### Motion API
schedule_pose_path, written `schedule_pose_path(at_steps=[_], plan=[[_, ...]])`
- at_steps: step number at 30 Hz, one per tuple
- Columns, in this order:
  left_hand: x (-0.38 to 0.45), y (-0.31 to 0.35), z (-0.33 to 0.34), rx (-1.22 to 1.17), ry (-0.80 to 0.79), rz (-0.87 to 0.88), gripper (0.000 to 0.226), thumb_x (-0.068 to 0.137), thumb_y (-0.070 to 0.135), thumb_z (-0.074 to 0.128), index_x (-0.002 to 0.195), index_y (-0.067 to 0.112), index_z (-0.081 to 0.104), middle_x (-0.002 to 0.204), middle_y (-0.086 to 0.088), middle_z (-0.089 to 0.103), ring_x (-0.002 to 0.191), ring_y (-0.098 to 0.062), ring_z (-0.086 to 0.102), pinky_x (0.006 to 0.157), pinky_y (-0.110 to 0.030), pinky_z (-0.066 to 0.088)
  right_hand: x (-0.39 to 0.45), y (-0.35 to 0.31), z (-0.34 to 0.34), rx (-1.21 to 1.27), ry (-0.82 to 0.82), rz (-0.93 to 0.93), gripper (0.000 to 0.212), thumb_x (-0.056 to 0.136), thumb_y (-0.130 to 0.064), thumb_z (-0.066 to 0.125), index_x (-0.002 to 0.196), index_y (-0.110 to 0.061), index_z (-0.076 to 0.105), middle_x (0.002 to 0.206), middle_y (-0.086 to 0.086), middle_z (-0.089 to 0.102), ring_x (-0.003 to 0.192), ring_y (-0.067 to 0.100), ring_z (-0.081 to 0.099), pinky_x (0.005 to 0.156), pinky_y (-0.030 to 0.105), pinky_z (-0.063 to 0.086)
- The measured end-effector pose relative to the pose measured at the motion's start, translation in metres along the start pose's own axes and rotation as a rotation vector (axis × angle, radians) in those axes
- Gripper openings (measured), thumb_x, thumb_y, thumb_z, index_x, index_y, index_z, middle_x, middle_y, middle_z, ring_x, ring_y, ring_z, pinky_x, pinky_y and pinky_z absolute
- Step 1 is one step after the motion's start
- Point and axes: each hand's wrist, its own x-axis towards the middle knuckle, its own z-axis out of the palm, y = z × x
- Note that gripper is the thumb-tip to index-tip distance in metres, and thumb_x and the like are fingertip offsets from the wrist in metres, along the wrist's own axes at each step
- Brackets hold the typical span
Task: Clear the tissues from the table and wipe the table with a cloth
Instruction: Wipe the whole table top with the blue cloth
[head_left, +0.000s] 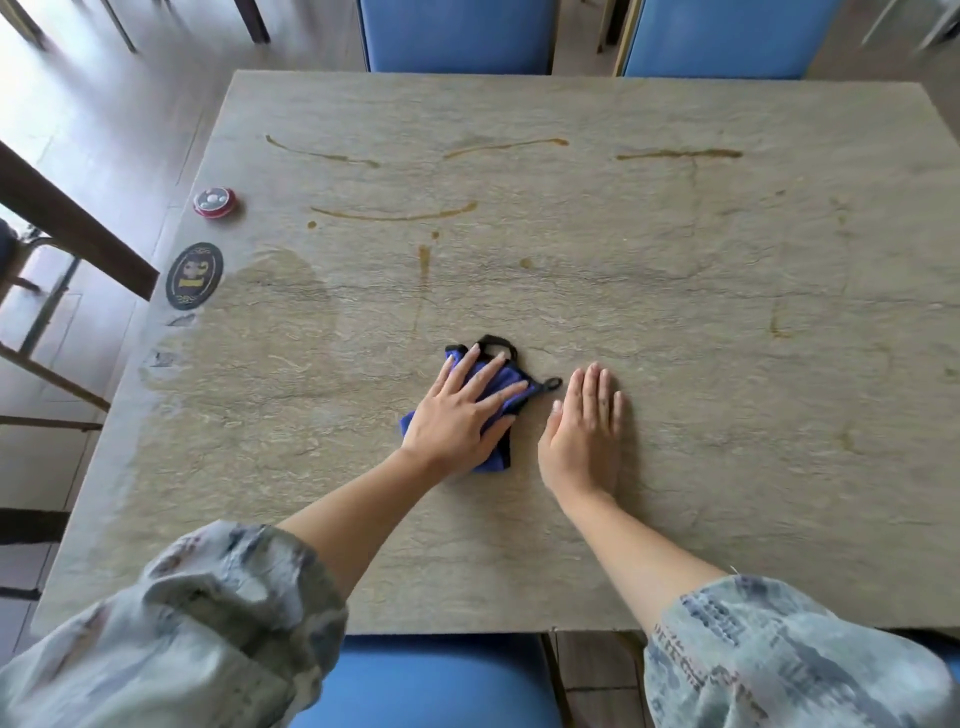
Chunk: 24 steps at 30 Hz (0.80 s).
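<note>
while left hand (457, 410), fingers (498, 371) spread, half hides cloth (496, 382), right hand (584, 431) lies flat.

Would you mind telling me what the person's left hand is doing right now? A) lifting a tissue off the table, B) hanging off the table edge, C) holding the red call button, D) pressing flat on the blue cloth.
D: the left hand lies with straight, spread fingers on top of the blue cloth, while the right hand rests flat on the bare table beside it.
</note>
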Motion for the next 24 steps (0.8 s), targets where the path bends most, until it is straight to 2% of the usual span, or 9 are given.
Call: schedule_pose_path(at_steps=[5,7,10,11,13,16,18,21,24], plan=[[0.046,0.035,0.006,-0.071,0.022,-0.466,0.049,0.096,0.044,0.032,0.144,0.034,0.038,0.157,-0.007,0.027,0.147,-0.035,0.01,0.12,-0.047,0.002,0.0,-0.001,0.0,0.022,-0.014,0.008,0.055,0.095,-0.025,0.027,0.142,0.002,0.039,0.151,0.019,0.034,0.143,0.031,0.027,0.117,0.043,0.013],[0.047,0.041,0.008,-0.076,0.011,-0.405,0.049,0.096,0.042,0.033,0.143,0.032,0.04,0.156,-0.007,0.028,0.147,-0.034,0.012,0.12,-0.047,0.003,0.0,0.0,0.0,0.029,-0.011,0.006,0.055,0.095,-0.024,0.027,0.141,0.003,0.04,0.15,0.02,0.035,0.142,0.031,0.027,0.117,0.043,0.013],[0.034,0.019,0.007,-0.049,0.003,-0.051,0.045,0.096,0.043,0.035,0.138,0.034,0.048,0.151,-0.003,0.04,0.144,-0.03,0.026,0.118,-0.046,0.02,0.001,0.001,0.0,0.034,0.0,-0.002,0.055,0.094,-0.024,0.03,0.14,0.002,0.042,0.149,0.02,0.036,0.142,0.032,0.029,0.117,0.043,0.014],[0.033,0.008,0.006,-0.037,-0.015,0.009,0.045,0.096,0.043,0.035,0.137,0.034,0.049,0.149,-0.002,0.042,0.143,-0.029,0.029,0.117,-0.046,0.026,0.001,0.001,0.0,0.034,0.001,-0.002,0.054,0.094,-0.024,0.03,0.14,0.002,0.042,0.149,0.02,0.037,0.141,0.032,0.03,0.117,0.043,0.015],[0.041,-0.01,0.001,-0.021,-0.013,-0.056,0.044,0.096,0.042,0.034,0.137,0.034,0.049,0.149,-0.001,0.042,0.143,-0.028,0.029,0.116,-0.045,0.027,0.001,0.0,-0.001,0.036,0.007,-0.001,0.054,0.094,-0.024,0.031,0.139,0.003,0.043,0.148,0.021,0.038,0.141,0.033,0.031,0.116,0.043,0.016],[0.051,-0.021,-0.008,-0.046,0.018,-0.367,0.044,0.098,0.036,0.037,0.141,0.029,0.045,0.154,-0.006,0.033,0.146,-0.032,0.018,0.12,-0.043,0.007,0.0,-0.001,-0.004,0.049,-0.001,0.002,0.055,0.094,-0.025,0.03,0.138,0.003,0.044,0.147,0.021,0.039,0.14,0.033,0.032,0.116,0.043,0.016],[0.041,-0.025,-0.01,-0.052,0.044,-0.46,0.043,0.098,0.031,0.038,0.139,0.023,0.048,0.152,-0.011,0.036,0.145,-0.035,0.018,0.121,-0.045,0.004,0.001,0.0,-0.005,0.048,-0.005,0.002,0.055,0.094,-0.026,0.03,0.137,0.004,0.045,0.147,0.021,0.04,0.139,0.033,0.033,0.116,0.042,0.015],[-0.003,-0.032,-0.012,-0.043,0.135,-0.445,0.039,0.093,0.022,0.043,0.127,0.014,0.058,0.14,-0.017,0.05,0.141,-0.036,0.03,0.117,-0.046,0.019,0.001,0.0,-0.003,0.021,-0.006,0.008,0.055,0.093,-0.026,0.031,0.135,0.005,0.047,0.144,0.023,0.043,0.137,0.035,0.038,0.115,0.043,0.017],[-0.049,-0.049,-0.02,0.02,0.049,-0.25,0.044,0.084,0.019,0.044,0.127,0.018,0.057,0.14,-0.015,0.051,0.138,-0.033,0.037,0.11,-0.041,0.025,-0.001,-0.003,-0.002,-0.016,-0.032,0.012,0.056,0.093,-0.026,0.029,0.134,0.007,0.048,0.142,0.025,0.045,0.135,0.036,0.04,0.114,0.046,0.024]])
